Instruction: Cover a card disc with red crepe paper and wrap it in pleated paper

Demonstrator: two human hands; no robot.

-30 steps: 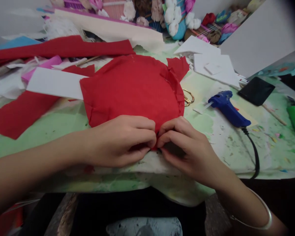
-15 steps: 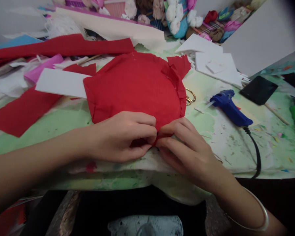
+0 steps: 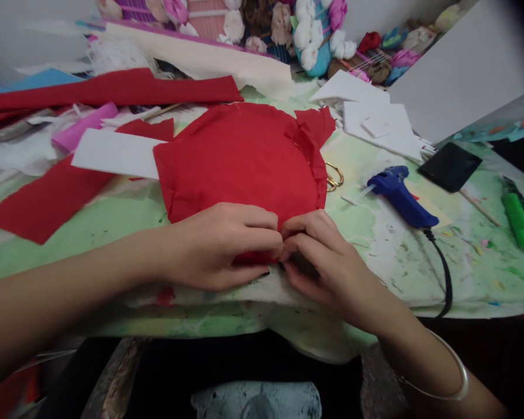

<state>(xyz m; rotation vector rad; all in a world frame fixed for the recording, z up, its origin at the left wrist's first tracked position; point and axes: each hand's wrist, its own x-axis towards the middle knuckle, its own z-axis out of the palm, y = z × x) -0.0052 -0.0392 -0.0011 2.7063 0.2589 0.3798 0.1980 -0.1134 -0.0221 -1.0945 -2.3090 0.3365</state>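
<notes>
Extending beyond the grip: red cloth

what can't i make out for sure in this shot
All in the head view:
Red fabric: near edge, hidden by the left hand and right hand.
Gold scissors: blades hidden, apparently beneath the fabric.
Glue gun: cord's far end, lost past the table's edge.

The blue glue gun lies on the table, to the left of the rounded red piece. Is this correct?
Not quite. The head view shows the blue glue gun to the right of the rounded red piece; it does lie on the table.
</notes>
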